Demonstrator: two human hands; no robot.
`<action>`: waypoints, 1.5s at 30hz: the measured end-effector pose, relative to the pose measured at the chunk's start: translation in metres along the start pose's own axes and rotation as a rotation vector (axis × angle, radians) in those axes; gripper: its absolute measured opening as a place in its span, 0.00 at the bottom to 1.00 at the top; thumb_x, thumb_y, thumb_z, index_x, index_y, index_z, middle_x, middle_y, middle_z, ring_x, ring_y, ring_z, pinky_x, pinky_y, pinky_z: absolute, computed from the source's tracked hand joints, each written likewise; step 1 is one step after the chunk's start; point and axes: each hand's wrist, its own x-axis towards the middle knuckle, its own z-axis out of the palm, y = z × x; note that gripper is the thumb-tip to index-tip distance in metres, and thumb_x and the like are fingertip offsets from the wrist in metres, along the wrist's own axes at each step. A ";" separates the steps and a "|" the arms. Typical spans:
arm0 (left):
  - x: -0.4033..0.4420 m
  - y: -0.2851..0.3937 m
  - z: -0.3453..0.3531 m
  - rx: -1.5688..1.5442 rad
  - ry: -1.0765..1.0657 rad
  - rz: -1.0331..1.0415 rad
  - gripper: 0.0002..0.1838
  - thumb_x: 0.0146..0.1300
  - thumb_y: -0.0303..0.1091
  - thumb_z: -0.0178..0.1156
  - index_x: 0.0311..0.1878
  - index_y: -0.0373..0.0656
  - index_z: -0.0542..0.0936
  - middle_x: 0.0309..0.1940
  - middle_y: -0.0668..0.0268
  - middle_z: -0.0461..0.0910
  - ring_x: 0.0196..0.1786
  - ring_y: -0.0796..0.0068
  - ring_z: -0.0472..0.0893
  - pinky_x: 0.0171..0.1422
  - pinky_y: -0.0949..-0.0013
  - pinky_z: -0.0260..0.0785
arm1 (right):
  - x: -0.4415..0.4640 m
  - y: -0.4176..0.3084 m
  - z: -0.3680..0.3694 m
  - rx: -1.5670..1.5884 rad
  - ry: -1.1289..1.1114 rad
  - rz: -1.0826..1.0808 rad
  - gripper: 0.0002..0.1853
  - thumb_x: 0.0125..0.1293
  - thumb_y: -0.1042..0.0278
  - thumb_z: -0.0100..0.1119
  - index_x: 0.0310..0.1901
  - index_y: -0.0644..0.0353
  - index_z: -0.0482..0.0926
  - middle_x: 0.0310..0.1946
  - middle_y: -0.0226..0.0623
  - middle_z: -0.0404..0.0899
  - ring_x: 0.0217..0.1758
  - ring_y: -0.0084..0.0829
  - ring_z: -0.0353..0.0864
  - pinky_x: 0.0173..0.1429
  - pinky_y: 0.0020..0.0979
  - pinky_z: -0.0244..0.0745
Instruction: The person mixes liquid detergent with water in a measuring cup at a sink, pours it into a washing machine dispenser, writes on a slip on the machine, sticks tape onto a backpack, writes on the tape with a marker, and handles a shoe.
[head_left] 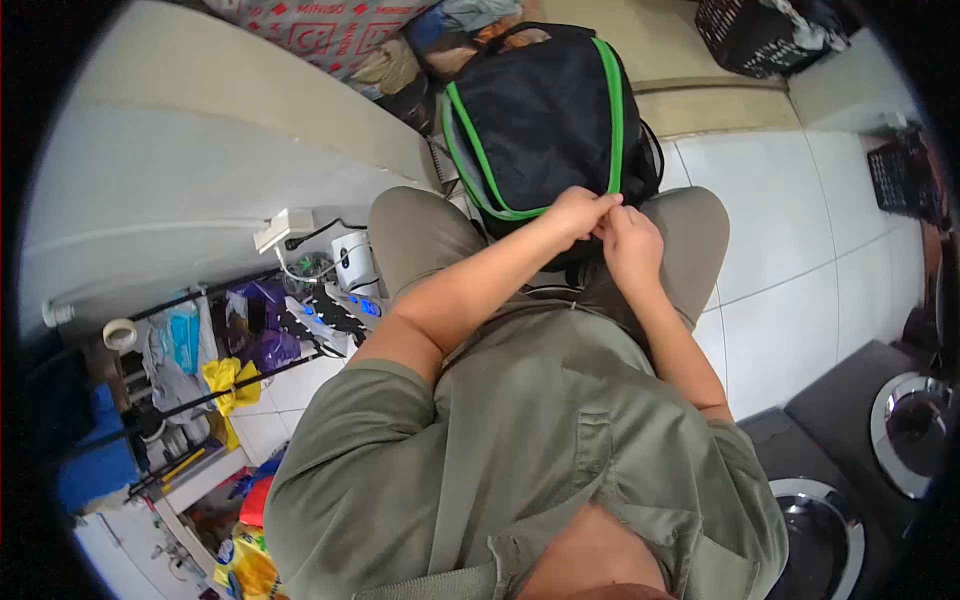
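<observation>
In the head view, a black backpack [550, 120] with green edging [614, 110] stands in front of the person, its lower end between the knees of the brown trousers [425, 225]. The left hand [583, 214] is at the backpack's lower right corner, its fingers pinching the end of the green edging. The right hand [633, 242] meets it just beside, fingers curled in; their tips are hidden, so I cannot tell whether they grip anything.

Beyond the backpack, to the left, is a red-and-white bag [320, 35]; a black basket [745, 40] is at the upper right, past the white tiled floor [770, 230]. On the left, a socket box [283, 230] with cables plugged in sits by the wall, above a yellow cloth [232, 385] and a roll of tape [120, 334].
</observation>
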 end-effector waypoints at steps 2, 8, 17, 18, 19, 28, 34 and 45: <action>0.004 -0.015 0.003 0.032 0.091 0.112 0.21 0.63 0.46 0.54 0.27 0.36 0.79 0.19 0.66 0.77 0.21 0.77 0.74 0.25 0.75 0.64 | 0.006 0.006 -0.008 0.072 -0.128 -0.040 0.05 0.53 0.70 0.58 0.27 0.62 0.75 0.25 0.41 0.75 0.30 0.42 0.76 0.32 0.41 0.70; -0.020 -0.014 0.010 0.731 0.421 0.567 0.12 0.59 0.38 0.54 0.28 0.39 0.78 0.25 0.58 0.79 0.29 0.58 0.79 0.33 0.58 0.69 | 0.065 0.020 0.003 0.263 -0.436 0.521 0.30 0.53 0.39 0.56 0.24 0.67 0.75 0.20 0.49 0.75 0.28 0.45 0.77 0.35 0.38 0.70; -0.021 -0.018 -0.005 0.631 0.489 0.630 0.13 0.59 0.42 0.55 0.26 0.43 0.76 0.22 0.57 0.76 0.29 0.52 0.77 0.31 0.54 0.66 | 0.071 0.037 -0.002 0.756 -0.173 0.594 0.21 0.60 0.55 0.61 0.16 0.58 0.70 0.14 0.25 0.67 0.17 0.14 0.65 0.19 0.22 0.56; -0.015 -0.027 -0.007 0.648 0.554 0.594 0.14 0.58 0.43 0.55 0.25 0.43 0.75 0.20 0.57 0.76 0.28 0.52 0.77 0.31 0.53 0.66 | 0.070 0.045 -0.003 0.825 -0.039 0.606 0.19 0.60 0.56 0.61 0.17 0.58 0.71 0.14 0.24 0.67 0.16 0.15 0.62 0.19 0.22 0.53; -0.012 -0.037 -0.016 0.824 0.641 0.626 0.13 0.58 0.42 0.55 0.25 0.44 0.76 0.21 0.57 0.76 0.28 0.53 0.77 0.31 0.53 0.67 | 0.069 0.053 -0.004 0.893 0.094 0.616 0.18 0.60 0.58 0.61 0.17 0.57 0.72 0.14 0.22 0.66 0.16 0.15 0.60 0.19 0.22 0.51; -0.074 -0.004 -0.137 1.179 0.598 0.846 0.10 0.57 0.38 0.56 0.27 0.42 0.76 0.26 0.59 0.76 0.32 0.56 0.77 0.34 0.57 0.68 | 0.078 0.062 -0.023 0.751 -0.006 0.760 0.15 0.56 0.57 0.64 0.24 0.60 0.75 0.16 0.28 0.70 0.18 0.22 0.66 0.23 0.24 0.61; -0.085 0.004 -0.125 0.933 0.196 0.808 0.09 0.56 0.35 0.55 0.27 0.39 0.74 0.23 0.56 0.73 0.30 0.54 0.75 0.32 0.58 0.65 | 0.076 -0.039 -0.012 -0.012 0.013 -0.381 0.20 0.45 0.53 0.67 0.34 0.58 0.75 0.34 0.36 0.73 0.41 0.39 0.71 0.42 0.35 0.65; -0.059 0.039 -0.177 1.182 0.625 1.105 0.06 0.54 0.32 0.57 0.29 0.41 0.75 0.27 0.58 0.76 0.35 0.53 0.76 0.39 0.56 0.68 | 0.037 -0.064 0.002 -0.279 -0.437 -0.921 0.04 0.49 0.66 0.53 0.25 0.54 0.72 0.24 0.30 0.69 0.32 0.31 0.72 0.36 0.31 0.66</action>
